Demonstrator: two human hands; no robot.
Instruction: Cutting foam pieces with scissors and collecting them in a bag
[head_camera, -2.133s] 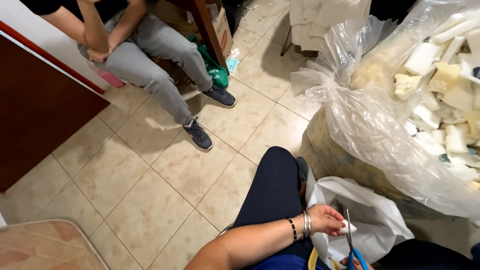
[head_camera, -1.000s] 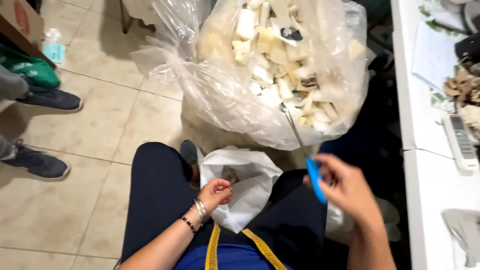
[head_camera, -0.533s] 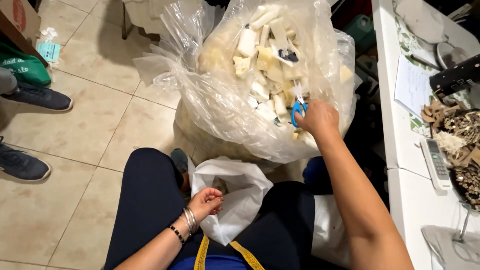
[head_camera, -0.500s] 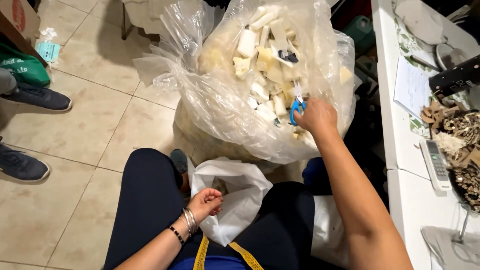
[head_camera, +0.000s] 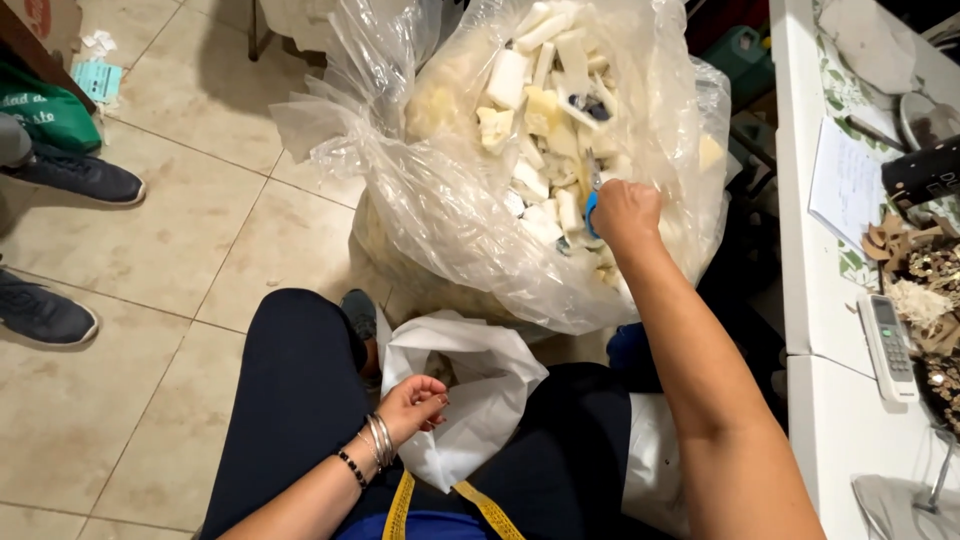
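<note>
Blue-handled scissors (head_camera: 591, 213) are now gripped in the right hand (head_camera: 627, 212), which has been carried from above the lap out into the mouth of the big clear plastic bag (head_camera: 450, 200) of white and yellowish foam offcuts (head_camera: 540, 120); a piece seems about to be picked or cut. The fingers are closed round the handles. The small white bag (head_camera: 480, 400) is kept pinched at its rim on the lap by the left hand (head_camera: 412, 405), unmoved. The foam is seen as pale, irregular blocks and strips heaped loosely

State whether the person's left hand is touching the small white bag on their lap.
Touching. The head view shows the left hand with its fingers gripping the rim of the white bag, no gap between them.
</note>
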